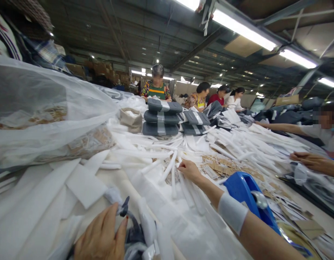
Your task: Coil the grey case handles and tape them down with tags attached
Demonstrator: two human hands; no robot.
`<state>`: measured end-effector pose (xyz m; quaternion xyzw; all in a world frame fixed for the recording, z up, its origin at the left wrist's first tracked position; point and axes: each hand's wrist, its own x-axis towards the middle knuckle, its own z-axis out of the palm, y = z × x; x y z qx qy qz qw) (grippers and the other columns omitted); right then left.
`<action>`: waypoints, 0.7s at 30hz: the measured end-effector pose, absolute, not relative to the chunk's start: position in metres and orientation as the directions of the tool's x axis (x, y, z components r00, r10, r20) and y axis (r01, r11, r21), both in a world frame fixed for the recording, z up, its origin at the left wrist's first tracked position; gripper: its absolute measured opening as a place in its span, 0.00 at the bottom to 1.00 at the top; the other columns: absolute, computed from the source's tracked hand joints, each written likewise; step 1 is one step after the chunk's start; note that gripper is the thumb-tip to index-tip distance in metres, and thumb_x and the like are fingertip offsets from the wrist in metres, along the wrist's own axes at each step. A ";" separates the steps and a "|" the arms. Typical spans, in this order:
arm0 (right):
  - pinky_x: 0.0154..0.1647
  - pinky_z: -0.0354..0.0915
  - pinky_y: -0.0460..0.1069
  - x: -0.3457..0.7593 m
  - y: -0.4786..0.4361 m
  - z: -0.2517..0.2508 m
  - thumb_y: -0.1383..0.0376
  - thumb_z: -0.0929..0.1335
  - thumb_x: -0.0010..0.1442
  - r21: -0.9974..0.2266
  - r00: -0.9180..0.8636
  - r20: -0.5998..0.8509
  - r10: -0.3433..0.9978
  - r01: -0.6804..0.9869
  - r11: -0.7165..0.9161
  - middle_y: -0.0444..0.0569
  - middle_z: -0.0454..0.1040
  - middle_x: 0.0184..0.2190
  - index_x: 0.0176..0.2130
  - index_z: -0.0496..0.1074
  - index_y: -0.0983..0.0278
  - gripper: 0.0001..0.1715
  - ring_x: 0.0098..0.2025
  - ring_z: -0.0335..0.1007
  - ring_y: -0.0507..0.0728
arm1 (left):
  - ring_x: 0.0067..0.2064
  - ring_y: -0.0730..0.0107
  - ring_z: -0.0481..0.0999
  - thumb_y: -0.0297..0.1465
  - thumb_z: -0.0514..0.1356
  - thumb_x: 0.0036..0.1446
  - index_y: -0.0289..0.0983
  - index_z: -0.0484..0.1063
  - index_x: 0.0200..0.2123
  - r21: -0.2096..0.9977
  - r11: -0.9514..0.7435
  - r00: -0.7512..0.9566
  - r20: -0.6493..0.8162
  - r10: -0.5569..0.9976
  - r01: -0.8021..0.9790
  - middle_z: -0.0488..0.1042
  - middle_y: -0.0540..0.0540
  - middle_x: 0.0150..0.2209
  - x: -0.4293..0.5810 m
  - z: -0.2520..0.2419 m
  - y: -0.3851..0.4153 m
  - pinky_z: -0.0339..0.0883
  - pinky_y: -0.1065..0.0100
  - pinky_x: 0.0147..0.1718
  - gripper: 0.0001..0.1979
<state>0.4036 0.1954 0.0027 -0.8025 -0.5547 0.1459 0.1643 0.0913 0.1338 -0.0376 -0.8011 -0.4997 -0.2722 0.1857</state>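
Observation:
In the head view, my left hand (100, 233) is at the bottom, its fingers and thumb curled round a dark grey strap (125, 207). That strap belongs to a dark item, partly hidden by the hand, with clear plastic wrap about it. Further forward, my right hand (190, 170) is closed, with the fingertips pinched at the upper end of a white foam strip (185, 187). More white foam strips (170, 168) lie just beside it. A pale band (233, 211) wraps my right forearm.
Flat white foam sheets (87, 184) cover the left side under a big clear bag (47, 108). A blue tape dispenser (249, 196) stands right of my forearm, near scattered cardboard tags (223, 168). Folded dark garments (161, 117) are stacked ahead. A co-worker's hand (313, 160) reaches in from the right.

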 end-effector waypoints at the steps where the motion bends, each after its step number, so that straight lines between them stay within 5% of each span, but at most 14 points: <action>1: 0.39 0.68 0.52 0.406 0.194 0.005 0.61 0.65 0.62 -0.438 0.343 -0.041 0.938 0.838 -0.326 0.46 0.72 0.35 0.37 0.70 0.67 0.11 0.36 0.70 0.53 | 0.40 0.59 0.74 0.35 0.47 0.59 0.32 0.65 0.48 -0.035 -0.441 0.367 0.615 0.698 0.897 0.75 0.38 0.42 0.091 -0.037 0.133 0.63 0.63 0.36 0.18; 5: 0.38 0.68 0.51 0.413 0.185 0.017 0.63 0.64 0.63 -0.457 0.336 -0.002 0.942 0.837 -0.300 0.45 0.72 0.33 0.37 0.70 0.68 0.09 0.35 0.70 0.52 | 0.42 0.57 0.73 0.33 0.46 0.59 0.32 0.66 0.48 -0.077 -0.458 0.420 0.557 0.717 0.885 0.75 0.39 0.43 0.088 -0.036 0.132 0.62 0.61 0.39 0.18; 12: 0.46 0.65 0.56 0.394 0.203 0.003 0.62 0.67 0.60 -0.473 0.316 -0.028 0.948 0.831 -0.291 0.49 0.70 0.44 0.41 0.70 0.66 0.10 0.44 0.68 0.56 | 0.43 0.57 0.72 0.33 0.47 0.59 0.32 0.66 0.48 -0.099 -0.450 0.426 0.548 0.720 0.888 0.75 0.39 0.43 0.090 -0.031 0.131 0.62 0.62 0.39 0.17; 21: 0.25 0.59 0.46 0.411 0.187 0.023 0.57 0.68 0.51 -0.840 0.381 0.059 0.923 0.519 -0.161 0.40 0.66 0.19 0.25 0.66 0.65 0.14 0.23 0.63 0.50 | 0.43 0.59 0.72 0.33 0.48 0.60 0.33 0.65 0.48 -0.026 -0.406 0.347 0.571 0.744 0.913 0.74 0.39 0.43 0.095 -0.032 0.130 0.61 0.62 0.40 0.16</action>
